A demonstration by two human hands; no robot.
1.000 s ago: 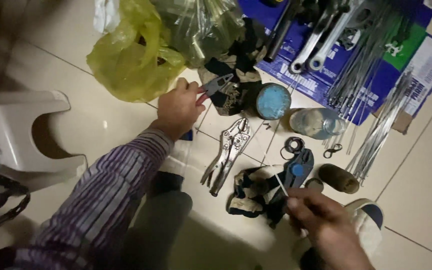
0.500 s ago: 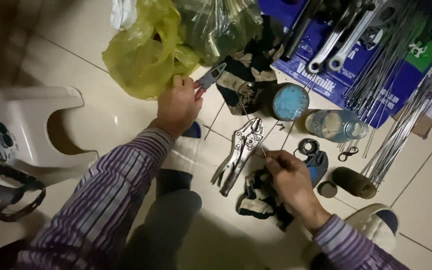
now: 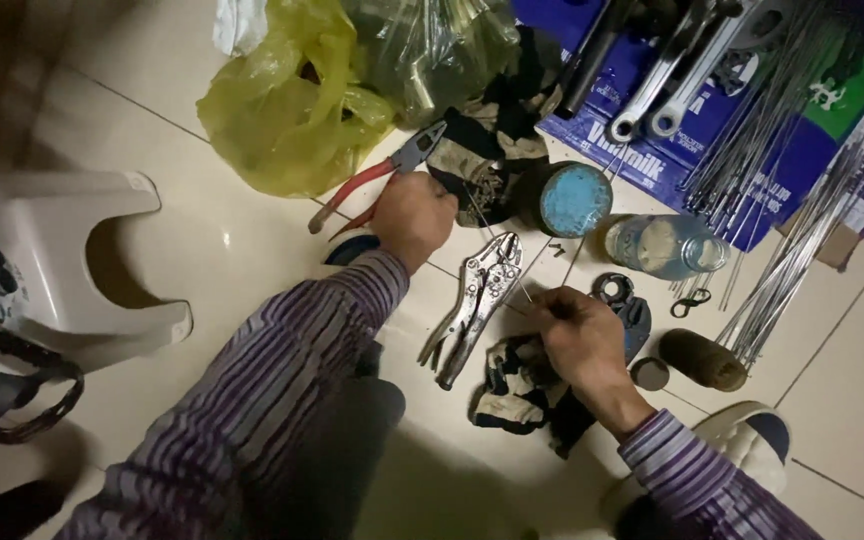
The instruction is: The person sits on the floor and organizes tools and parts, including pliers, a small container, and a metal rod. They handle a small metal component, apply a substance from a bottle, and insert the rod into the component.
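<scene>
My left hand (image 3: 414, 215) is closed around red-handled pliers (image 3: 372, 178), whose jaws point up right toward a dirty glove (image 3: 487, 160). My right hand (image 3: 580, 335) pinches a thin metal spoke (image 3: 512, 283) that runs up toward the pliers. Silver locking pliers (image 3: 477, 305) lie on the floor tile between both hands. A second dirty work glove (image 3: 517, 390) lies under my right hand. Both sleeves are striped purple.
A round blue-lidded tin (image 3: 575, 200), a clear jar (image 3: 667, 245), a yellow plastic bag (image 3: 287, 105), bundles of spokes (image 3: 802, 245), bicycle cranks (image 3: 667, 70) on a blue flattened box, a white plastic stool (image 3: 42, 260) at left, a slipper (image 3: 747, 440) lower right.
My right hand has moved up from the lower right to the locking pliers, holding the spoke. My left hand lowered slightly with the red pliers; the view shifted.
</scene>
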